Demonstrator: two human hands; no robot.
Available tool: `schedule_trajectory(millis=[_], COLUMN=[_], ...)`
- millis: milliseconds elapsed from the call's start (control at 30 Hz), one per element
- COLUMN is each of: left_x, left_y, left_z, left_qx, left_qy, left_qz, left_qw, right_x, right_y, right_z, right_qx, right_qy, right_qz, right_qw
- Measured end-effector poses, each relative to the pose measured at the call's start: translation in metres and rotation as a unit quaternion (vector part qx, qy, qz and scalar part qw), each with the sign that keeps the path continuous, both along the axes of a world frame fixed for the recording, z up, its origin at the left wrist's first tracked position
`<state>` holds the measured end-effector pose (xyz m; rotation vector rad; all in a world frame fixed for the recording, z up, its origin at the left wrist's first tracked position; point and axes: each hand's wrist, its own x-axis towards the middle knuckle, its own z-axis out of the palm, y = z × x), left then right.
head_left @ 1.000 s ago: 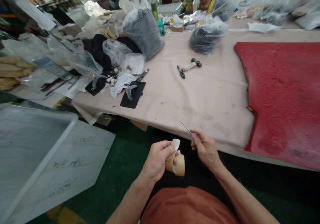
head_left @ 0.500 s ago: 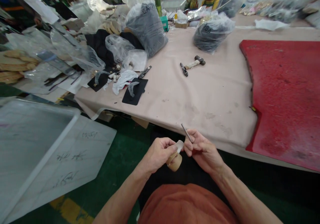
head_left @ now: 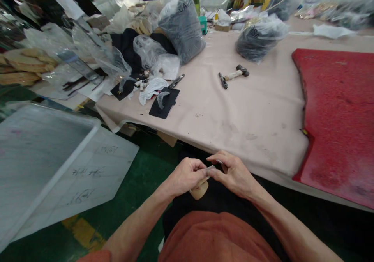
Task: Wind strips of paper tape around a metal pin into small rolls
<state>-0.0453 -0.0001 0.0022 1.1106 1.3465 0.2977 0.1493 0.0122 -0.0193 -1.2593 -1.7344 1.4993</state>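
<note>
My left hand is closed round a small tan roll of tape, held just below the near edge of the table. My right hand touches it, fingers pinched on a pale strip at the top of the roll. Both hands hover over my lap, above an orange garment. A thin metal tool that the right hand held earlier is hidden among the fingers.
A red mat covers the table's right side. A small hammer and a dark tool lie mid-table. Black cards, plastic bags and clutter fill the far left. A translucent bin stands at my left. A person sits at the far end.
My hands have come together: the right hand moved left onto the strip at the roll. The thin metal tool no longer sticks out. The view shifted slightly left.
</note>
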Motion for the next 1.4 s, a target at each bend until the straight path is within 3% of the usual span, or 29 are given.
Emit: schedule_trajectory(millis=[67, 133, 233, 367, 533, 700, 867, 1033, 1133, 1267, 1333, 1400], left_x=[-0.001, -0.003, -0.007, -0.008, -0.005, -0.004, -0.004, 0.0, 0.005, 0.011, 0.01, 0.002], left_y=[0.0, 0.0, -0.001, -0.004, -0.007, -0.007, -0.002, 0.001, -0.001, -0.008, -0.013, -0.018], left_z=[0.0, -0.001, -0.005, -0.01, -0.009, -0.004, 0.003, 0.006, 0.009, 0.004, -0.012, -0.034], left_qx=[0.021, 0.02, -0.005, -0.018, -0.02, -0.006, 0.05, 0.083, 0.102, 0.108, 0.082, 0.037], left_qy=[0.016, 0.015, -0.043, -0.093, -0.146, -0.092, -0.03, 0.002, 0.016, -0.018, -0.037, -0.027], left_qz=[-0.015, -0.024, -0.014, 0.016, 0.056, 0.043, 0.004, -0.021, -0.018, 0.067, 0.152, 0.241], left_qw=[1.0, 0.999, 0.999, 0.995, 0.987, 0.995, 0.998, 0.996, 0.994, 0.992, 0.984, 0.97], right_x=[-0.003, -0.005, -0.005, -0.005, -0.004, -0.001, 0.005, 0.006, 0.001, -0.007, -0.006, 0.0], right_y=[0.003, 0.005, 0.008, 0.007, 0.007, 0.007, 0.011, 0.015, 0.015, 0.005, -0.005, -0.013], right_z=[0.003, 0.003, -0.002, -0.008, -0.008, -0.003, 0.007, 0.027, 0.031, 0.03, 0.038, 0.054], right_qx=[0.013, -0.036, -0.141, -0.312, -0.344, -0.275, -0.174, -0.077, 0.001, 0.033, 0.05, 0.098], right_qy=[-0.032, -0.028, 0.041, 0.168, 0.201, 0.163, 0.07, -0.063, -0.13, -0.087, 0.021, 0.163], right_qz=[0.041, 0.061, 0.039, -0.009, -0.03, -0.026, 0.049, 0.126, 0.135, 0.081, 0.055, 0.029], right_qw=[0.999, 0.997, 0.988, 0.935, 0.917, 0.947, 0.981, 0.987, 0.982, 0.992, 0.997, 0.981])
